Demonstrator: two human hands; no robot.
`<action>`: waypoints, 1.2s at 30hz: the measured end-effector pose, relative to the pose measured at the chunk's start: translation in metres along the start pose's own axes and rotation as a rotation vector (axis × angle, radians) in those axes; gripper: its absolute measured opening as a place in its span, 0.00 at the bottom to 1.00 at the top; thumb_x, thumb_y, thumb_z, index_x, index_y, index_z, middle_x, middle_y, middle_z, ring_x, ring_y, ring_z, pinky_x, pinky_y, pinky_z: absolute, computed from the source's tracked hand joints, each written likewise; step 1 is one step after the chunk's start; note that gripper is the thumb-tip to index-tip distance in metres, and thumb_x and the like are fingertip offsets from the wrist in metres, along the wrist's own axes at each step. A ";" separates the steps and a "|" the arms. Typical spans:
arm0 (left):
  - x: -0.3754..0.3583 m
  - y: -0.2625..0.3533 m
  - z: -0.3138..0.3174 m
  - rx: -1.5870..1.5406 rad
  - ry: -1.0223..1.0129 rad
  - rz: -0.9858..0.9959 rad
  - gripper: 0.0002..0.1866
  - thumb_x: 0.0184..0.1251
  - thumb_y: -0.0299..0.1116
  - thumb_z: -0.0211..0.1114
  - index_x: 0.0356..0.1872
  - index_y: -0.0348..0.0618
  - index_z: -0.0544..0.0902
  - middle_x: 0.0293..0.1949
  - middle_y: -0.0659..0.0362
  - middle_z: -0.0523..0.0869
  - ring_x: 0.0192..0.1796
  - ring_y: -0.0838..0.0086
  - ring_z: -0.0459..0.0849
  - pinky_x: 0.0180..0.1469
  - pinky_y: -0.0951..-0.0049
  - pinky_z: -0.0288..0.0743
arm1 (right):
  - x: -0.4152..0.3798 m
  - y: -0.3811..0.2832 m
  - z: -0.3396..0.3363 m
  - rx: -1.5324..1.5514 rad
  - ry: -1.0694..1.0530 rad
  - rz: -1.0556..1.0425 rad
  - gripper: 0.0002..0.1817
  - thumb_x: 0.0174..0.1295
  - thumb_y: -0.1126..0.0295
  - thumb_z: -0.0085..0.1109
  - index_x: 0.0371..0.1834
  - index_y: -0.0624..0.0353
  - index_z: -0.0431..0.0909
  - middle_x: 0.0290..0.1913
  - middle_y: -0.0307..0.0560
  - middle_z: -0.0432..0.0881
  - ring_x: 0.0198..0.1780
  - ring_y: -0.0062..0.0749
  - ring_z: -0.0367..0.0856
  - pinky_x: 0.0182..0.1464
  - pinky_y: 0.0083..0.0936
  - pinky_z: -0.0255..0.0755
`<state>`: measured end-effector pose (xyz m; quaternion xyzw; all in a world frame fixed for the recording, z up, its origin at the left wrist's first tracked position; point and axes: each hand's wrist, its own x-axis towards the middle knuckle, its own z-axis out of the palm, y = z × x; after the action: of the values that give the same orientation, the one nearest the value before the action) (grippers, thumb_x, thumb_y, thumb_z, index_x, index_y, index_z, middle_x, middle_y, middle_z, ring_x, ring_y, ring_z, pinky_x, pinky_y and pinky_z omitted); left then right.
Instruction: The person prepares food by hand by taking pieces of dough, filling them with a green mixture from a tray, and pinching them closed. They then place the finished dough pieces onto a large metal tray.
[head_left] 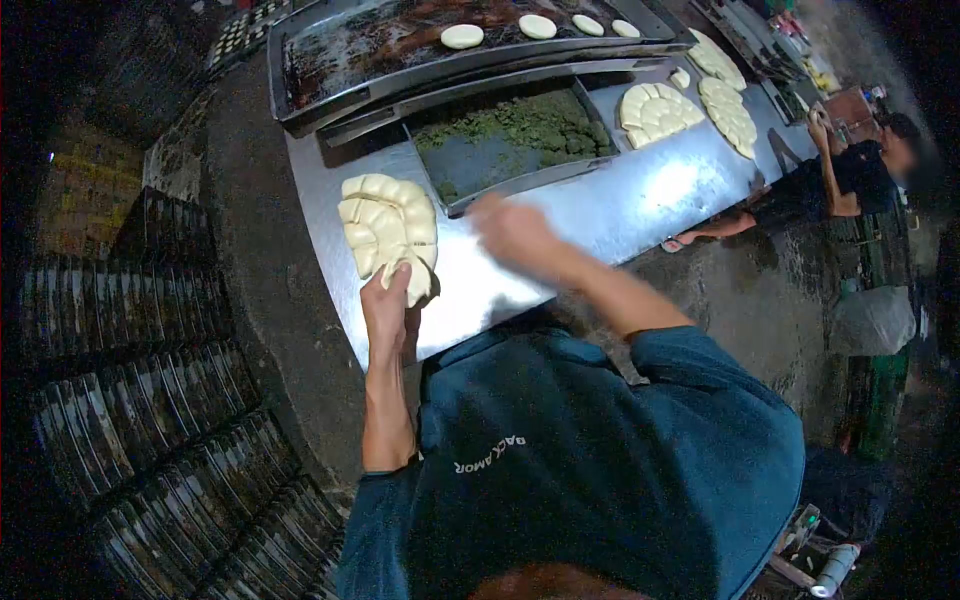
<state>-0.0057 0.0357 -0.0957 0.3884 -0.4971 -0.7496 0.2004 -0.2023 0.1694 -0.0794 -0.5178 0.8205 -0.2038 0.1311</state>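
My left hand (385, 303) is closed on a piece of pale dough at the lower edge of a scored dough round (385, 222), which lies on the left part of the metal table (625, 215). My right hand (515, 232) is smeared by motion over the table, just below the tray's near corner; its fingers and anything in them cannot be made out. Beyond it sits a metal tray (475, 168) with crumbly green filling (520, 130) spread in it.
A dark baking tray (370, 60) with several flat dough discs (461, 37) spans the far side. More scored dough rounds (658, 113) lie to the right. Another person (840, 185) works at the right end. Stacked dark trays (150, 400) stand at left.
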 end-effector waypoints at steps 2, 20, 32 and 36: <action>0.004 0.003 0.000 0.309 -0.029 0.220 0.13 0.61 0.28 0.65 0.45 0.31 0.83 0.40 0.55 0.85 0.39 0.75 0.82 0.44 0.77 0.75 | 0.029 0.094 -0.044 -0.334 0.214 0.204 0.10 0.53 0.71 0.53 0.38 0.58 0.78 0.37 0.55 0.80 0.39 0.48 0.80 0.37 0.43 0.74; 0.051 0.027 0.098 -0.314 -0.045 0.028 0.09 0.70 0.35 0.58 0.41 0.40 0.80 0.27 0.68 0.79 0.24 0.88 0.72 0.23 0.85 0.65 | 0.045 -0.005 -0.033 0.384 0.315 -0.213 0.16 0.56 0.72 0.63 0.48 0.61 0.78 0.39 0.51 0.78 0.38 0.40 0.80 0.42 0.32 0.76; 0.014 0.031 0.037 -0.378 -0.055 0.166 0.18 0.66 0.24 0.58 0.57 0.36 0.74 0.40 0.59 0.83 0.40 0.78 0.83 0.43 0.79 0.78 | 0.042 -0.078 -0.014 0.664 0.049 0.010 0.11 0.57 0.76 0.56 0.43 0.64 0.81 0.42 0.54 0.79 0.40 0.44 0.79 0.41 0.30 0.75; -0.001 0.016 0.037 -0.254 0.010 0.176 0.22 0.69 0.24 0.49 0.64 0.30 0.68 0.43 0.54 0.81 0.41 0.80 0.79 0.42 0.81 0.74 | 0.000 -0.096 0.007 0.142 0.370 -0.411 0.17 0.52 0.80 0.59 0.47 0.62 0.78 0.45 0.52 0.77 0.43 0.46 0.77 0.43 0.33 0.75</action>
<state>-0.0353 0.0520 -0.0736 0.3186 -0.4295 -0.7841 0.3151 -0.1227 0.1319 -0.0402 -0.6168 0.6919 -0.3741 -0.0290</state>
